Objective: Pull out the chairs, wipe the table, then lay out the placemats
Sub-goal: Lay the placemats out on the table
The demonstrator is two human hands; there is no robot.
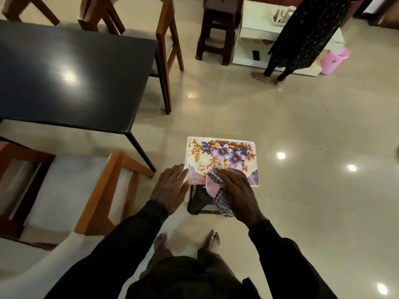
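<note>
A stack of floral placemats (222, 155) lies on a small dark stool (197, 205) on the floor, right of the black table (71, 78). My left hand (170, 186) rests with straight fingers on the stack's left edge. My right hand (237, 190) lies over the stack's near edge and holds a pink and checked cloth (212, 186) against it. A wooden chair (71, 188) with a pale seat stands pulled out at the table's near side. Another chair (166, 39) stands at the far right corner.
A dark plastic stool (216, 33) and a low white cabinet (254, 39) stand at the back. A person in a dark dress (302, 35) stands by the cabinet, next to a pink bin (333, 60). My bare feet (187, 240) are on the glossy tile floor.
</note>
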